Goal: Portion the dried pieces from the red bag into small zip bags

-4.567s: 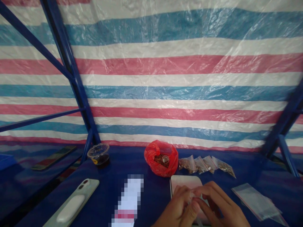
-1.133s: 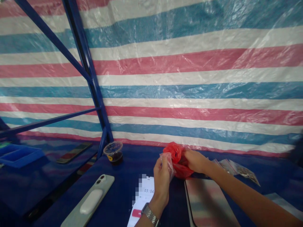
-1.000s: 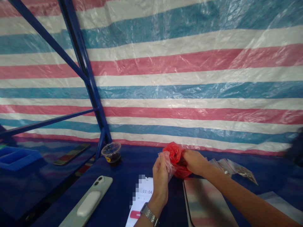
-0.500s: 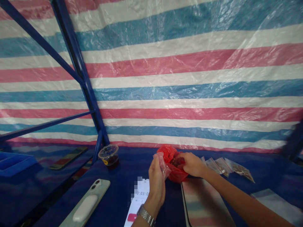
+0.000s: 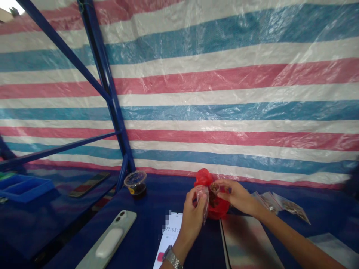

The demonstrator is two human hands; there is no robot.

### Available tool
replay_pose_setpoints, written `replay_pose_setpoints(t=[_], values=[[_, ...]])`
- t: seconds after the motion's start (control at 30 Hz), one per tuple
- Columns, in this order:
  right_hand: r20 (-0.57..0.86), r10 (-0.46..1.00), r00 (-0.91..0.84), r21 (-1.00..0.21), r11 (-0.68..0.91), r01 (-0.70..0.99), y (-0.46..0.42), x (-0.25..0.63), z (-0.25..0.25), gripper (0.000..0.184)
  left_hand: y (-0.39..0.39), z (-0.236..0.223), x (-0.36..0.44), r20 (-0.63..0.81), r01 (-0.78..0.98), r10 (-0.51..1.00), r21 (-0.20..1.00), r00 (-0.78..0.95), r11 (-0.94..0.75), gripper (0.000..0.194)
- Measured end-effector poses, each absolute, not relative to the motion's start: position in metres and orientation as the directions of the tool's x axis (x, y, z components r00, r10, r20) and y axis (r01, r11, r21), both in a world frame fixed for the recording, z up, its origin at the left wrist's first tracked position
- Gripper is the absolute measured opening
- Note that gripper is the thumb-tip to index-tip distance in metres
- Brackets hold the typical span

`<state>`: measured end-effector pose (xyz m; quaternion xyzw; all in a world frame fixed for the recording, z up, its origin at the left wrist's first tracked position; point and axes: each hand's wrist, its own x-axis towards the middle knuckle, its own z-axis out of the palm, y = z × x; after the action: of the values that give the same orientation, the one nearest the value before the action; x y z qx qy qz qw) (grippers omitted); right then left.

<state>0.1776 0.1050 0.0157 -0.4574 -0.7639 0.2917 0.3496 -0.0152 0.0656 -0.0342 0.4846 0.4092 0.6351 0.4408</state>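
Observation:
My left hand (image 5: 193,220) pinches the top of a small transparent zip bag (image 5: 203,203) upright between thumb and fingers. My right hand (image 5: 235,196) holds a small round scoop-like cup (image 5: 214,187) between its fingertips, right beside that bag's top. Brown granules show in or below the cup, though its exact shape is hard to tell. Behind both hands sits a red plastic bag (image 5: 217,210) with its mouth gathered up. A metal wristwatch (image 5: 171,257) circles my left wrist.
A blue cloth covers the table. On it lie filled small packets (image 5: 283,204), a dark tablet (image 5: 246,243), a timer phone (image 5: 171,231), a pale-cased phone (image 5: 109,239), a lidded cup of dark liquid (image 5: 135,183) and transparent bags (image 5: 333,251). A striped tarpaulin on blue steel poles stands behind.
My right hand has come out of the red bag holding the small round cup and is now beside the transparent bag's top. The red bag looks more gathered, and the view has shifted slightly.

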Motion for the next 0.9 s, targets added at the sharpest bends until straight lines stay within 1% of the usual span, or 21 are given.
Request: replay_pose_setpoints(t=[0.1, 0.2, 0.27, 0.37, 0.47, 0.6, 0.67, 0.73, 0.83, 0.9], values=[[0.301, 0.893, -0.334, -0.768, 0.435, 0.47, 0.093, 0.182, 0.031, 0.038, 0.061, -0.037, -0.018, 0.327, -0.005, 0.937, 0.944, -0.12, -0.33, 0.041], [0.307, 0.864, -0.399, -0.731, 0.483, 0.482, 0.08, 0.181, 0.048, 0.036, 0.055, -0.037, -0.017, 0.381, 0.181, 0.914, 0.917, -0.14, -0.354, 0.04], [0.3, 0.847, -0.439, -0.658, 0.517, 0.548, 0.073, 0.178, 0.058, 0.035, 0.051, -0.035, -0.015, 0.407, 0.286, 0.903, 0.889, -0.138, -0.357, 0.04], [0.326, 0.809, -0.489, -0.484, 0.587, 0.649, 0.064, 0.173, 0.067, 0.037, 0.047, -0.031, -0.011, 0.427, 0.363, 0.899, 0.856, -0.095, -0.368, 0.04], [0.349, 0.76, -0.548, -0.36, 0.649, 0.671, 0.057, 0.168, 0.072, 0.042, 0.045, -0.029, -0.01, 0.424, 0.375, 0.903, 0.85, -0.071, -0.37, 0.043], [0.309, 0.724, -0.617, -0.303, 0.69, 0.658, 0.053, 0.16, 0.077, 0.048, 0.045, -0.031, -0.012, 0.421, 0.313, 0.907, 0.865, -0.026, -0.393, 0.053], [0.277, 0.723, -0.633, -0.285, 0.691, 0.664, 0.052, 0.157, 0.078, 0.053, 0.046, -0.032, -0.014, 0.401, 0.299, 0.916, 0.875, -0.012, -0.38, 0.05], [0.26, 0.728, -0.634, -0.267, 0.685, 0.678, 0.053, 0.154, 0.079, 0.056, 0.046, -0.032, -0.015, 0.382, 0.297, 0.924, 0.884, -0.014, -0.361, 0.04], [0.305, 0.741, -0.599, -0.258, 0.669, 0.697, 0.058, 0.155, 0.08, 0.051, 0.047, -0.03, -0.015, 0.367, 0.289, 0.928, 0.897, -0.064, -0.334, 0.034], [0.307, 0.781, -0.544, -0.204, 0.613, 0.764, 0.065, 0.157, 0.079, 0.05, 0.049, -0.029, -0.015, 0.338, 0.282, 0.932, 0.914, -0.13, -0.292, 0.034]])
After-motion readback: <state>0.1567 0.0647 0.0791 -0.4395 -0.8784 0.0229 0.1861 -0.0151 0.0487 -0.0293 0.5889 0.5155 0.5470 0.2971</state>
